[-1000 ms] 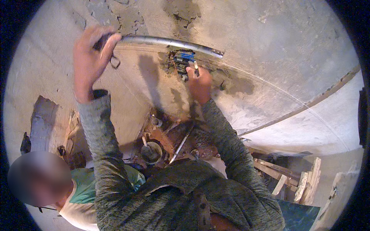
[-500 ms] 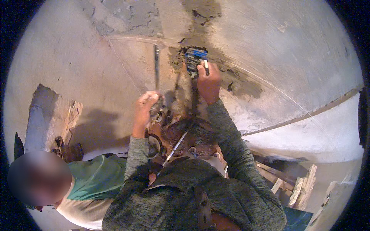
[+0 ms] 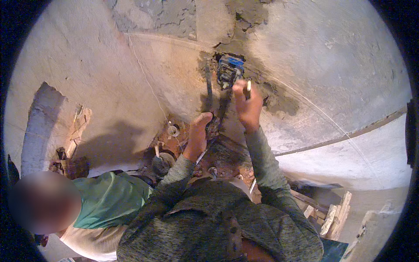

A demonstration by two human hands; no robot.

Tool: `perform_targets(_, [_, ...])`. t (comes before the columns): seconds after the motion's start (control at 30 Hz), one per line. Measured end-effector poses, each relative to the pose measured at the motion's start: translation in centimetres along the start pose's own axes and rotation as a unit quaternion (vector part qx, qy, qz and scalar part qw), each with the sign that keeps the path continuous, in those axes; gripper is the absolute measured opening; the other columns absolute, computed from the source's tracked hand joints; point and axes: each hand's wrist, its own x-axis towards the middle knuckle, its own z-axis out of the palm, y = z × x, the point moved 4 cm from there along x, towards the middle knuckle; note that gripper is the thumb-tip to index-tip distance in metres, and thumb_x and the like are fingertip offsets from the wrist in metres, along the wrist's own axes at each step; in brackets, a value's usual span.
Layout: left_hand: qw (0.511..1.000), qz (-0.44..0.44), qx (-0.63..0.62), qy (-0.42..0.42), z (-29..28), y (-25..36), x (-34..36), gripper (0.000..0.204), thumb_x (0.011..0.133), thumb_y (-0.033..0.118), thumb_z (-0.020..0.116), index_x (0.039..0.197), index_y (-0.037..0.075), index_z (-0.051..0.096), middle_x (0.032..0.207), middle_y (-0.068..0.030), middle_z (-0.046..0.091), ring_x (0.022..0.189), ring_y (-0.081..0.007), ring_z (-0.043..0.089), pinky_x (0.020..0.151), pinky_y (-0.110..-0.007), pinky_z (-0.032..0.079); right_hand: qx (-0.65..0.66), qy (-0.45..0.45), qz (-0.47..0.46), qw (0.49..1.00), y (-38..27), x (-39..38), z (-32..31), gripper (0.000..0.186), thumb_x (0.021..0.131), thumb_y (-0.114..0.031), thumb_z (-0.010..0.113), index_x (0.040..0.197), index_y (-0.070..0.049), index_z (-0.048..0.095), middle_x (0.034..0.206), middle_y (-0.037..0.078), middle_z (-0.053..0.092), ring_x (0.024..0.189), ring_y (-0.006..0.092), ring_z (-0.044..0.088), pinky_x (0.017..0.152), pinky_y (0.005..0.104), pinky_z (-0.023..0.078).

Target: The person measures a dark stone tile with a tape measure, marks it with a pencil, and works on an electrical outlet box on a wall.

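Observation:
A blue and black box (image 3: 230, 72), probably an electrical box, sits in a rough recess in the plastered wall. Wet-looking grey mortar surrounds it. My right hand (image 3: 249, 107) is at the box's lower right edge, fingers closed on a small pale-ended tool (image 3: 249, 86); its exact kind is unclear. To the left and lower, my left hand (image 3: 197, 133) is closed on the lower end of a long thin dark metal tool (image 3: 209, 85). That tool points up along the wall, left of the box, and is blurred.
A thin string (image 3: 146, 83) runs across the wall and hangs down on the left. A person in a green top (image 3: 113, 198) is close at my left. Timber pieces (image 3: 336, 216) lie at lower right. A bucket-like container (image 3: 163, 162) is below my left hand.
My left hand has moved right with the thin metal tool, closer to the box. My right hand has shifted slightly down and right in the picture; the view itself has also shifted.

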Motion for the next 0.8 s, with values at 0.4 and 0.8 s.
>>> perform_targets(0.4, [0.99, -0.031, 0.004, -0.137, 4.4, -10.5, -1.4, 0.036, 0.084, 0.01, 0.07, 0.118, 0.003, 0.057, 0.115, -0.0111, 0.06, 0.109, -0.0214, 0.057, 0.094, -0.035, 0.045, 0.028, -0.148, 0.208, 0.966, 6.2, -12.4, -5.4, 0.028, 0.099, -0.025, 0.06, 0.107, -0.001, 0.071, 0.087, 0.008, 0.072, 0.079, 0.0145, 0.063, 0.073, 0.0295, 0.051])
perform_targets(0.8, [0.737, 0.432, 0.491, 0.171, 9.6, 7.8, 8.5, 0.081, 0.072, 0.031, 0.086, 0.133, -0.004, 0.045, 0.115, -0.0202, 0.055, 0.106, -0.0353, 0.055, 0.089, -0.043, 0.048, -0.156, -0.07, 0.319, 0.932, 11.2, -24.6, -14.1, 0.038, 0.097, -0.042, 0.062, 0.103, -0.006, 0.075, 0.081, 0.014, 0.073, 0.075, 0.0225, 0.068, 0.072, 0.0386, 0.052])
